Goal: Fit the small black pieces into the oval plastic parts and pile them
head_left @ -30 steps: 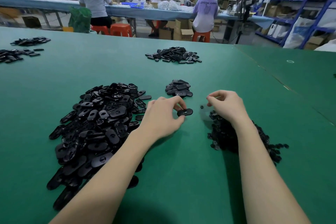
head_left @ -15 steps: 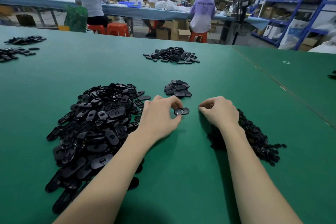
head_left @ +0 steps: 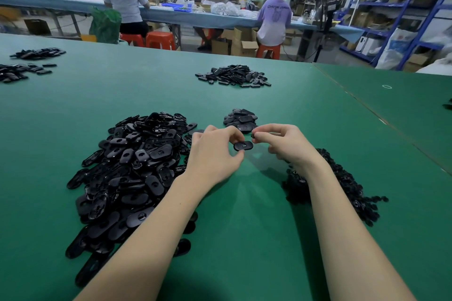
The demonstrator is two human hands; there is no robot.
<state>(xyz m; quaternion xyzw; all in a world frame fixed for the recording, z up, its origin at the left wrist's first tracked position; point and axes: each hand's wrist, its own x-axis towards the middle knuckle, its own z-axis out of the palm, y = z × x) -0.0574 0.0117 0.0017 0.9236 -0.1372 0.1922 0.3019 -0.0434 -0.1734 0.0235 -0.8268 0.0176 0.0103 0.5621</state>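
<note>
Oval plastic part (head_left: pixel 243 145), glossy black, pinched by left hand (head_left: pixel 215 154).

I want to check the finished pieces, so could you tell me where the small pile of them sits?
In the head view, the small pile lies on the green table just beyond both hands, right of the big oval heap.

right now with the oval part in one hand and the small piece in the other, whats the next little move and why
Probably bring the right hand a touch left and down, so the small black piece pinched at its fingertips meets the slot of the oval part held by the left hand. The two sit nearly touching, with the slot facing up and unfilled.
</note>
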